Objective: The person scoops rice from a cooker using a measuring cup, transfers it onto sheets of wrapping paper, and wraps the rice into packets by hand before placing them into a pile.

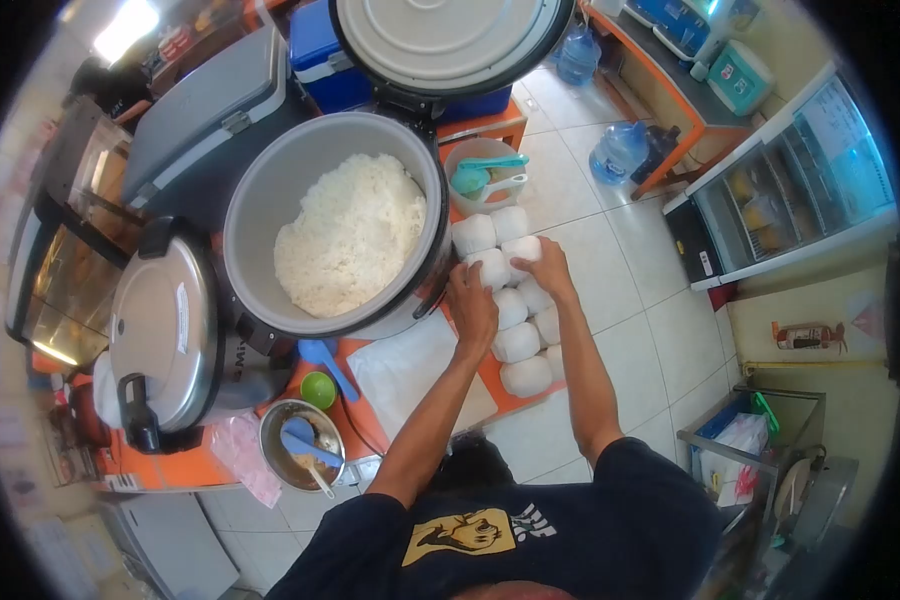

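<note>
White rounded bundles [516,342], which look paper-wrapped, stand packed in rows along the right edge of the orange table. My left hand [473,305] has its fingers curled against one bundle [488,268] near the far end of the rows. Just to its right, my right hand [545,268] grips the neighbouring bundle [519,252] between thumb and fingers. Beside my left hand is a large open rice cooker [260,300] holding a mound of white rice [355,235]. White paper sheets [410,370] lie on the table below my left forearm.
A tub [460,205] with teal and white utensils stands beyond the bundles. Left are a closed cooker [165,325], a green cup [318,390], a blue scoop [328,368] and a metal pot [270,455]. The raised cooker lid [450,40] overhangs the back. A glass-front fridge [810,190] stands right.
</note>
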Motion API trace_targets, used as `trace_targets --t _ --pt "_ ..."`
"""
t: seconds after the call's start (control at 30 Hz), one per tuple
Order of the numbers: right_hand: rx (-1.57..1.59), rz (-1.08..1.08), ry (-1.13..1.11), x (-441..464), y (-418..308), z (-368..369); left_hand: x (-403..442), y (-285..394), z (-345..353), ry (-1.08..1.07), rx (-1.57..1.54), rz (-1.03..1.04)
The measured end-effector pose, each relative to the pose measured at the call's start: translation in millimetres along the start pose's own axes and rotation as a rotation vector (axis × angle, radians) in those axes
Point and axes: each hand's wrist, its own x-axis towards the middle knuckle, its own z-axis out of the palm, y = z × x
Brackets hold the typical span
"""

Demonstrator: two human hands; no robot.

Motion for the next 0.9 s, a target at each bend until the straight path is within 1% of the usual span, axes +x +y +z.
trace_targets --t 0.07,0.1,0.17,0.27,0.3,0.37,0.4,0.47,0.5,0.57,0.6,0.67,0.7,0.73,0.77,0.8,0.83,0.87,0.9 --pt "-0.191 0.049 0.142 -0.9 -2.0 7.6 -0.6 2.0 -1.4 0.005 0.028 0.004" --pt "-0.178 0.039 0.143 3.1 -8.5 20.8 5.0 -2.8 -8.6 0.010 0.041 0.013" --pt "-0.249 -0.054 0.381 -4.2 -9.3 30.9 4.4 1.3 -9.9 0.019 0.040 0.029" --pt "-0.331 -0.054 0.424 -18.7 -23.1 25.7 0.4 -3.6 -3.3 0.016 0.036 0.036" --pt "-0.331 -0.057 0.420 -13.3 -17.2 23.5 -1.4 -6.5 -3.6 0.019 0.039 0.033" --pt "-0.089 -0.057 0.205 5.4 6.8 13.6 -3.2 -9.2 -5.7 0.018 0.029 0.059" --pt "-0.092 -0.063 0.200 4.5 7.1 14.1 -4.1 -7.9 -7.8 0.025 0.030 0.056" --pt "-0.025 -0.102 0.332 0.3 10.3 16.3 -8.4 -5.0 -10.2 -0.019 0.001 -0.008" --pt "-0.030 -0.103 0.325 -1.8 10.1 15.5 -10.8 -6.5 -9.2 -0.016 -0.001 -0.015" --pt "0.083 -0.058 0.327 -3.5 8.7 12.4 -12.2 -10.6 -6.6 -0.003 -0.037 0.004" --pt "0.076 -0.058 0.313 -5.2 7.3 10.5 -12.5 -10.7 -8.6 0.002 -0.037 -0.011" --pt "0.031 -0.014 0.400 -12.5 8.6 6.4 -17.4 -11.8 -11.1 0.039 -0.021 0.020" --pt "-0.066 -0.039 0.517 -17.2 8.0 7.0 -23.1 -12.2 -11.7 0.040 -0.022 -0.003" --pt "-0.166 -0.073 0.622 -23.8 0.6 10.1 -30.0 -13.4 -14.7 0.087 -0.066 0.032" --pt "-0.194 -0.123 0.679 -35.8 -4.4 12.3 -42.3 -18.5 -20.7 0.142 -0.103 0.049" --pt "-0.214 -0.183 0.722 -54.7 -22.0 18.5 -57.9 -12.0 -45.1 0.058 -0.142 -0.065" --pt "-0.076 -0.197 0.460 -78.0 -45.3 34.3 -80.5 -21.6 -59.6 0.090 -0.118 -0.118" --pt "0.066 -0.207 0.205 -97.3 -60.5 53.7 -104.3 -30.2 -74.4 0.198 -0.209 -0.167" --pt "0.375 -0.230 -0.089 -86.4 -18.7 104.1 -125.7 -36.6 -88.6 0.301 -0.300 -0.191"
